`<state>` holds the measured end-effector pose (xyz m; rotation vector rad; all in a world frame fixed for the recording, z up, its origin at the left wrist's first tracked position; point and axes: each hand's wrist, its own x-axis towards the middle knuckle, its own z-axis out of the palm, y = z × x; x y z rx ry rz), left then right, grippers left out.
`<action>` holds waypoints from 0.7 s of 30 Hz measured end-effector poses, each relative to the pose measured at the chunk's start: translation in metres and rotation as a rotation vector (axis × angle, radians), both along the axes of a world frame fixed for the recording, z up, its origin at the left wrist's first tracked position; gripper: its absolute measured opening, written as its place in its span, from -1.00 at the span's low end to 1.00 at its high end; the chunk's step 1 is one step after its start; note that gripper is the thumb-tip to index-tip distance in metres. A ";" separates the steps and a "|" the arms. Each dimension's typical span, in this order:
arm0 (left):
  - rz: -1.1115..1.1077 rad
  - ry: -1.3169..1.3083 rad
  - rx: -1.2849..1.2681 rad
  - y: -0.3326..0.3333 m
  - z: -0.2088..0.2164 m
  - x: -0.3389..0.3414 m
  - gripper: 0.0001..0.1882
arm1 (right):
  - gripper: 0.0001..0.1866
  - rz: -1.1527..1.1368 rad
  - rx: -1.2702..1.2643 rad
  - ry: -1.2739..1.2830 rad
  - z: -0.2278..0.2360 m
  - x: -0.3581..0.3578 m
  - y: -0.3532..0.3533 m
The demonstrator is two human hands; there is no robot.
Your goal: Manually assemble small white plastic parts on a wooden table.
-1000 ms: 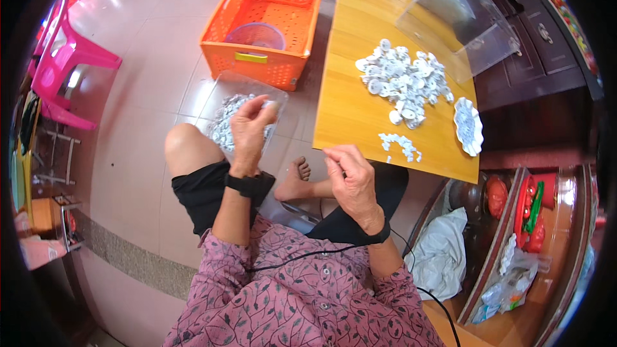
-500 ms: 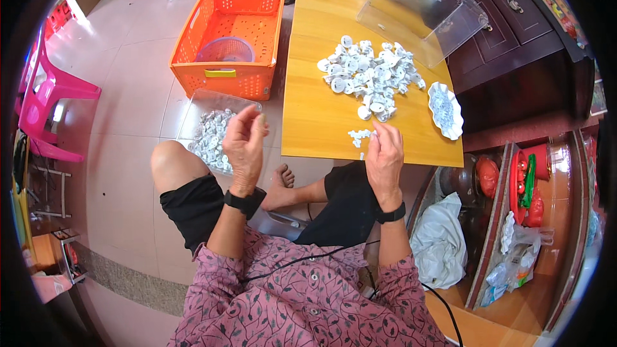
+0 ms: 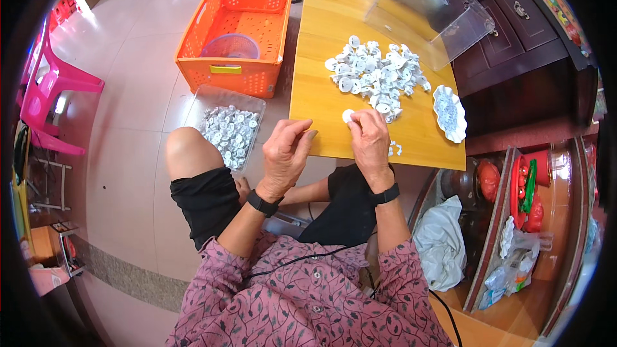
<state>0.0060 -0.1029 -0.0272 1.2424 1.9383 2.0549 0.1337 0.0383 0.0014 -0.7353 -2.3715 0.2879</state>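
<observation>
White round piece (image 3: 348, 115), at the right hand (image 3: 371, 148)'s fingertips over the yellow table (image 3: 315, 32), pinched or just touched, can't tell from my remote end, left hand (image 3: 283, 157) loosely curled, dunno if I've got anything in it, white pile (image 3: 379, 74) just beyond

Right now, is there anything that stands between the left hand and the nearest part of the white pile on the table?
Nothing visible: bare tabletop shows between the left hand and the white pile. The right hand, with a round white piece at its fingertips, is close beside that path.
</observation>
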 end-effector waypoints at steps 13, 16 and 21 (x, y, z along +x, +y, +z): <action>-0.041 0.035 0.001 -0.001 -0.005 0.000 -0.77 | -0.67 0.006 -0.012 -0.021 0.001 -0.016 -0.013; -0.037 0.041 -0.012 0.000 -0.005 0.000 -0.77 | -0.67 0.022 0.049 -0.021 0.001 -0.019 -0.010; -0.041 0.041 -0.017 0.000 -0.004 0.000 -0.77 | -0.72 0.036 -0.005 -0.048 -0.002 -0.021 -0.007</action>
